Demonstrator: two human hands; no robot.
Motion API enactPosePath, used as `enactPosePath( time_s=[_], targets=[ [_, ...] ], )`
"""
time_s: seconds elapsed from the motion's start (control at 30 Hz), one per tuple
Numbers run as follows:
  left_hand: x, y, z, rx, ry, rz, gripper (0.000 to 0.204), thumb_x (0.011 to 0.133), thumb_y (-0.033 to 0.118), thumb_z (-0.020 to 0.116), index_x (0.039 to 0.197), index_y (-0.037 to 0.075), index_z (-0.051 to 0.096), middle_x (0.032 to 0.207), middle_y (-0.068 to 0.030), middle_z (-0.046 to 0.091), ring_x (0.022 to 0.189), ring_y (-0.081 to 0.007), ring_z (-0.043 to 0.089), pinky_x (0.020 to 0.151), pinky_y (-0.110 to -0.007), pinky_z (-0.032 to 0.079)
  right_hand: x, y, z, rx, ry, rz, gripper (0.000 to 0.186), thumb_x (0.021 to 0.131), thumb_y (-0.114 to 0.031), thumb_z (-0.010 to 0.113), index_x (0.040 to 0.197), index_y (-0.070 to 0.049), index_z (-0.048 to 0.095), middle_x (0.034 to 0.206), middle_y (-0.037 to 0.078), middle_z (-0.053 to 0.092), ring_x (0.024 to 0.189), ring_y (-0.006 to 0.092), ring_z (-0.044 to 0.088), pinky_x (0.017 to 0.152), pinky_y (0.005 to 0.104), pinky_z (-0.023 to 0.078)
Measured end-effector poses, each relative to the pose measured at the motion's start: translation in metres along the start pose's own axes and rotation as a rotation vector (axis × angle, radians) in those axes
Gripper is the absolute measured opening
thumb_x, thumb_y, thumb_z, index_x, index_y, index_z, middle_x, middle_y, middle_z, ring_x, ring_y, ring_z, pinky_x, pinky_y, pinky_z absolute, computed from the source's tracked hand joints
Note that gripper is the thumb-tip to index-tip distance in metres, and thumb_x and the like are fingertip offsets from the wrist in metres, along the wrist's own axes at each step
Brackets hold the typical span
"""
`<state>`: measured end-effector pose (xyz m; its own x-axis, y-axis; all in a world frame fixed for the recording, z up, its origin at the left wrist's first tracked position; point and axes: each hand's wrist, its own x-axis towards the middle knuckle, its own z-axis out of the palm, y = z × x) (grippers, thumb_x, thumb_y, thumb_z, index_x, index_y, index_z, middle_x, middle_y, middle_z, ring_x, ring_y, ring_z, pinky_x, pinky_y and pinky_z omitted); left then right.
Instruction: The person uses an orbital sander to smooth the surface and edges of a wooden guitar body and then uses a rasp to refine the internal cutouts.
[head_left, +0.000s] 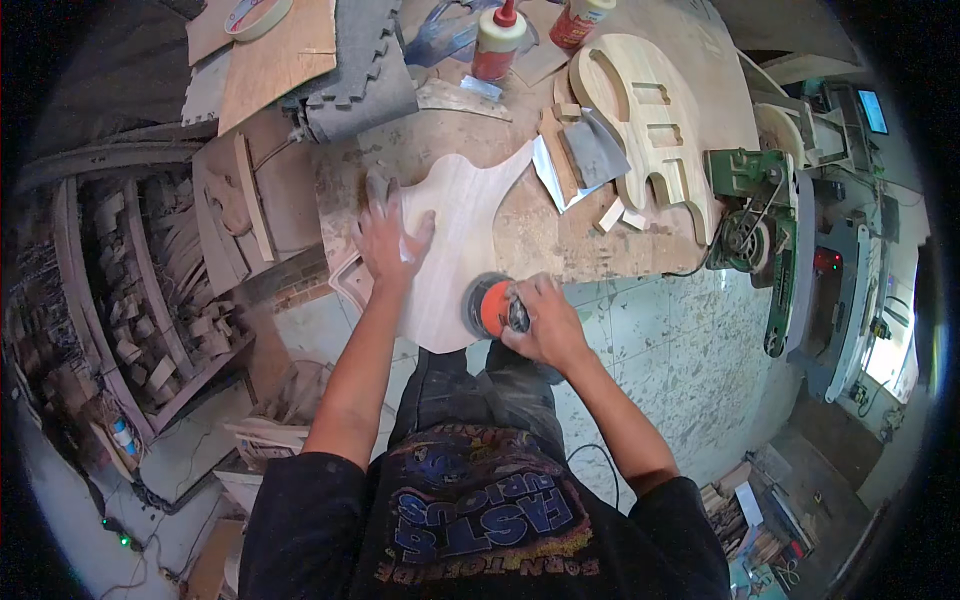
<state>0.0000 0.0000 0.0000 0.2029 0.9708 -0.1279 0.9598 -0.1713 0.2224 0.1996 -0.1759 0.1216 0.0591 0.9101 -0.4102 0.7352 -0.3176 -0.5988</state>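
Observation:
A pale wooden guitar body (455, 235) lies on the near left part of the workbench, its lower end jutting past the front edge. My left hand (392, 240) rests flat on its left side, fingers and thumb spread. My right hand (545, 320) is closed around an orange and black sander (492, 305) with a round pad. The sander sits at the body's lower right edge. My palm hides part of its grip.
A second guitar body (655, 115) with cut pockets lies at the back right of the workbench (590, 240). Nearby are grey sandpaper (593, 150), small wood blocks (622, 213) and a glue bottle (498, 45). A green machine (745, 205) stands right; scrap-wood shelves (150, 310) stand left.

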Motion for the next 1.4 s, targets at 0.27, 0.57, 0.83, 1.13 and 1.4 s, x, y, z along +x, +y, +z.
enactPosePath(
  time_s=[0.27,0.57,0.83,1.13,1.4],
  targets=[
    [-0.004,-0.004,0.016,-0.002,0.111,0.044,0.084,0.088,0.061,0.062,0.158,0.019,0.044,0.167,-0.0168,0.031,0.133,-0.0354,0.051,0.115,-0.054,0.030,0.002,0.008,-0.001,0.019,0.047,-0.012,0.055,0.069,-0.023,0.080,0.119,-0.012,0.061,0.113,0.017,0.056,0.107,0.0420,0.059,0.089,0.0503,0.053],
    [-0.001,0.000,0.006,-0.033,0.027,-0.005,0.085,0.087,0.061,0.063,0.159,0.019,0.043,0.168,-0.0151,0.030,0.136,-0.0355,0.049,0.116,-0.055,0.030,0.019,-0.006,0.003,-0.031,0.083,0.002,0.060,0.069,-0.023,0.080,0.124,-0.010,0.061,0.114,0.019,0.056,0.107,0.0432,0.058,0.091,0.0515,0.052],
    [0.000,-0.001,0.002,-0.028,0.042,0.003,0.084,0.087,0.060,0.064,0.158,0.018,0.045,0.166,-0.0144,0.034,0.136,-0.0359,0.049,0.117,-0.055,0.029,0.029,-0.018,0.005,-0.042,0.144,-0.037,0.062,0.072,-0.019,0.083,0.127,-0.006,0.058,0.112,0.022,0.059,0.105,0.0428,0.061,0.090,0.0506,0.051],
    [0.000,0.003,-0.003,-0.010,-0.001,-0.012,0.084,0.088,0.059,0.065,0.157,0.015,0.046,0.155,-0.0210,0.044,0.135,-0.0411,0.049,0.112,-0.059,0.034,0.084,-0.011,-0.013,0.084,0.337,0.032,0.061,0.069,-0.026,0.081,0.125,-0.011,0.059,0.114,0.020,0.057,0.106,0.0443,0.059,0.090,0.0523,0.052],
    [0.002,0.001,0.003,0.002,0.037,0.002,0.084,0.087,0.059,0.065,0.157,0.017,0.046,0.158,-0.0197,0.042,0.138,-0.0390,0.046,0.114,-0.058,0.032,0.107,0.005,-0.041,-0.010,0.440,0.082,0.060,0.069,-0.022,0.082,0.122,-0.006,0.059,0.112,0.023,0.057,0.105,0.0451,0.061,0.090,0.0519,0.052]
  ],
)
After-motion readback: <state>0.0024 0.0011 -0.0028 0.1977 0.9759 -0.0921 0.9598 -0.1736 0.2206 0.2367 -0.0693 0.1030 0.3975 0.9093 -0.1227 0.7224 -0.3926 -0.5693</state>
